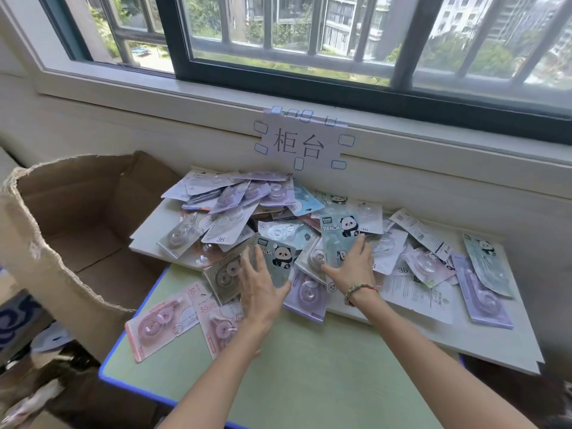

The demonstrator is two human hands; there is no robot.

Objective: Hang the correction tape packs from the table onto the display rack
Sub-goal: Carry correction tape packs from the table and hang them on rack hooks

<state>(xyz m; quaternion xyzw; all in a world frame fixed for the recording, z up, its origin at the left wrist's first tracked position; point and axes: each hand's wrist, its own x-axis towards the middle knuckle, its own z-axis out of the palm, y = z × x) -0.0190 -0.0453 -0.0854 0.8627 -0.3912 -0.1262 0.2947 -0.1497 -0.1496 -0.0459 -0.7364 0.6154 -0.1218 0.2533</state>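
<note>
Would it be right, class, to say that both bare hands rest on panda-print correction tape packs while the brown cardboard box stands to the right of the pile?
Not quite. The head view shows the brown cardboard box left of the pile. Both hands, left hand and right hand, do rest on panda-print correction tape packs.

This looks like a room in an apartment used as a makeshift stationery shop counter. A barred window (pixel 340 35) faces residential blocks, a handwritten paper sign (pixel 300 142) is taped below the sill, and packaged stock (pixel 235 212) heaps the tabletop (pixel 309 366) beside a torn cardboard box (pixel 71 218).
</note>
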